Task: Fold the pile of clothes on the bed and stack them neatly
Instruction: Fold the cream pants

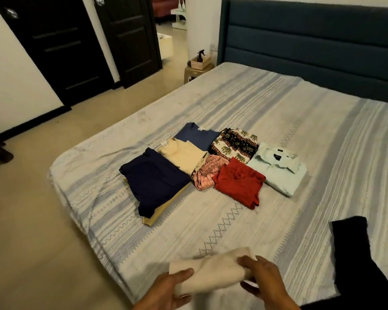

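Closest to the viewer, at the bottom edge, two hands hold one cream cloth point(211, 270), blurred, above the near edge of the bed point(300, 135). The left hand point(166, 289) grips the cloth's left end with thumb over the top. The right hand point(263, 280) pinches its right end with curled fingers.

To the right, one black garment point(356, 260) lies flat on the striped bedspread and runs off the bottom edge of the view.

A wide strip of bare bedspread lies between the hands and the folded clothes in the middle of the bed. Eight folded pieces can be counted there, packed close and touching:
- a navy piece point(152, 180) lying on a tan piece point(166, 211), nearest the bed's left edge
- a cream top point(184, 157)
- a blue top point(197, 136) behind it
- a pink patterned piece point(207, 173)
- a red top point(239, 182)
- one elephant-print piece point(233, 144)
- a pale mint shirt point(278, 168) at the right end

Beyond the clothes the bedspread is bare up to the dark blue headboard point(311, 41). The bed's left edge drops to beige floor point(31, 198), open toward two dark doors point(76, 41). A small stool point(196, 73) with one basket point(199, 61) stands at the far left corner of the bed.
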{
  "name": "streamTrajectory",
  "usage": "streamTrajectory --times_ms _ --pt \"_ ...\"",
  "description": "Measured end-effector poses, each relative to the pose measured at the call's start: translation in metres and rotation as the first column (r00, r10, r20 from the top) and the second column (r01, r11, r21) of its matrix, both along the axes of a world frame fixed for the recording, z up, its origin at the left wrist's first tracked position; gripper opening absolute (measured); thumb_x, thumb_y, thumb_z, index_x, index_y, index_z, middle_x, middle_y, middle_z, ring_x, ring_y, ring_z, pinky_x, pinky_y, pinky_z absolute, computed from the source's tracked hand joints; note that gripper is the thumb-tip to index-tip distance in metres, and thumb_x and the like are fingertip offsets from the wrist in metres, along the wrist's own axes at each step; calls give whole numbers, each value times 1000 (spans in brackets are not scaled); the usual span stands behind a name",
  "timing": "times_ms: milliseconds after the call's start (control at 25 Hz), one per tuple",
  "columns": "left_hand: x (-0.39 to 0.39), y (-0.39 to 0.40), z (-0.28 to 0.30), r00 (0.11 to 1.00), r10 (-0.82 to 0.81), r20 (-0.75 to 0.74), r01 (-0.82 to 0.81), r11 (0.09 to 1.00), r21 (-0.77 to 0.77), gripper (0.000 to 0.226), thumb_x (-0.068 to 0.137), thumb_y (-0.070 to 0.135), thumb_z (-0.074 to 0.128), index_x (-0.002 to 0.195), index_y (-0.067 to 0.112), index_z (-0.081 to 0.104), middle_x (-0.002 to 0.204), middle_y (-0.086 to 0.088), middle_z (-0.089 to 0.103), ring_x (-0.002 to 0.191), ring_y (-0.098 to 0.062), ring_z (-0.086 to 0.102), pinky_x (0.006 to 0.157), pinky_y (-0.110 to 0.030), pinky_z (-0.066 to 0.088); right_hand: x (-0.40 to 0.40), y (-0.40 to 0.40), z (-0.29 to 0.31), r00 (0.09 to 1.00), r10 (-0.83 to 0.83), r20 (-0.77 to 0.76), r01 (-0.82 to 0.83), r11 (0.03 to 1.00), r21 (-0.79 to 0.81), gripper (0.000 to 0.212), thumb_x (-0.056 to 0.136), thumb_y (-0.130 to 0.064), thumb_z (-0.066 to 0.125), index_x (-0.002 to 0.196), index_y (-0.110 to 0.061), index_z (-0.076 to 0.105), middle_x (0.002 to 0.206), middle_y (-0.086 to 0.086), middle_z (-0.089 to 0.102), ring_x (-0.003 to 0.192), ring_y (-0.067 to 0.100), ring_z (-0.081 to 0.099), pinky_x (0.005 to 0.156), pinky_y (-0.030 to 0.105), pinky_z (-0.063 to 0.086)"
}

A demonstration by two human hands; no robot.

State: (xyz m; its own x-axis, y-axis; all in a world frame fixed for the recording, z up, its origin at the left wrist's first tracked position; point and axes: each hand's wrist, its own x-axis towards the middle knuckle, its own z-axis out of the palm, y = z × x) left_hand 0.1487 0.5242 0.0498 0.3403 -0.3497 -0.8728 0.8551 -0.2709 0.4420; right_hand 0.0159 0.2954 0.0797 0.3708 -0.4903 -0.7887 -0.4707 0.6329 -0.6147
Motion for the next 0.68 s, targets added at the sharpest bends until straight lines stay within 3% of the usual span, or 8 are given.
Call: streamTrajectory --times_ms 80,160,280,440,600,680 --pt "-3 -8 34 998 31 47 -30 999 -22 55 66 13 95 116 3 74 96 -13 79 88 -29 73 67 -38 63 13 3 33 997 -73 20 72 997 32 20 88 -11 76 102 0 69 103 25 73 94 39 72 71 47 64" --pt "4 -15 60 993 83 84 -79 995 -60 59 66 13 96 119 5 71 105 -13 79 94 -30 74 72 -39 64 30 4 56 990 -127 65 123 990 71 27 89 -10 71 112 2 67 109 28 71 101 43 70 74 54 64" --pt "37 -29 91 981 171 89 -159 979 -125 60 73 15 92 126 12 67 112 -10 78 105 -30 74 77 -39 63 73 0 87 968 -217 124 198 969 149 37 87 -7 71 123 -1 65 121 26 68 108 41 68 78 51 62" --pt "98 -49 134 959 253 126 -224 952 -209 64 79 15 89 135 25 59 121 -3 76 105 -23 75 81 -40 63 151 -3 122 929 -341 143 306 927 217 43 94 -12 66 136 -10 56 130 21 61 113 39 62 80 51 58" --pt "176 -79 164 945 286 157 -245 939 -240 63 85 13 84 139 27 55 127 -1 70 111 -22 71 78 -36 63 243 -23 152 937 -339 82 325 934 146 43 95 -12 64 137 -11 52 127 20 62 112 37 63 69 49 59" --pt "226 -93 174 942 273 194 -217 939 -268 62 88 13 81 141 28 53 131 -2 68 114 -23 69 79 -37 63 297 -40 167 943 -325 69 317 943 100 50 88 -12 69 136 -10 53 124 19 65 113 39 65 75 57 60"
